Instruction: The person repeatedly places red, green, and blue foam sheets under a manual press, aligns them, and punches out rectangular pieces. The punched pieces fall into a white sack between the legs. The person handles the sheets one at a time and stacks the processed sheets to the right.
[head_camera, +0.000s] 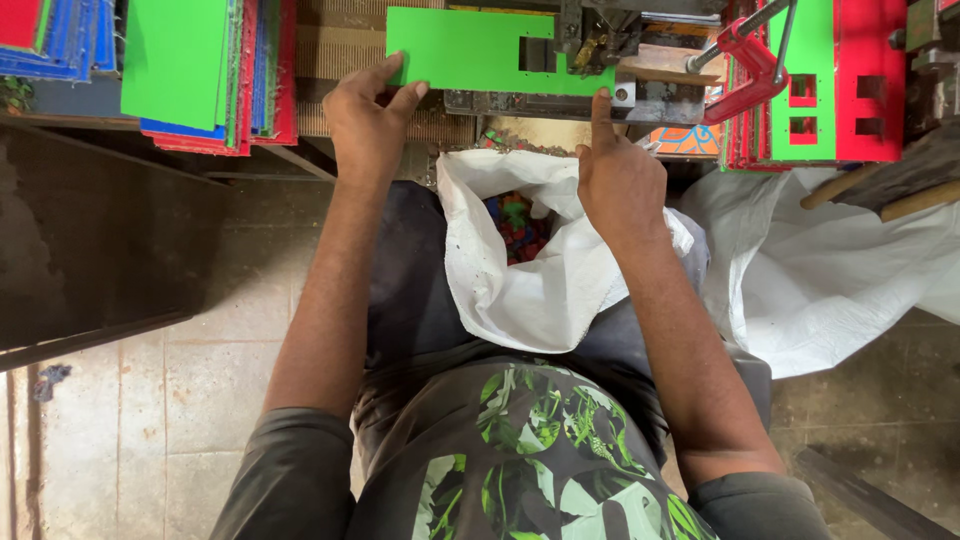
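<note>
- The flat green plastic sheet with rectangular cut-outs (470, 50) lies at twelve o'clock, its right end under the dark metal punch press (600, 35) — it looks mid-punching, being lined up.
- The left hand (368, 125) pinches the sheet's lower-left edge, fingers narrow.
- The right hand (618, 180) is mostly curled, forefinger pressed to the press bed; a next stroke would call for steady alignment.
- Below, at six o'clock, a white woven sack (545, 290) holds coloured offcuts.
- Stacked coloured sheets (190, 70) sit at ten o'clock.

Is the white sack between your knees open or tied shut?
Open. The white sack has its mouth spread wide, and red, blue and green scraps show inside.
</note>
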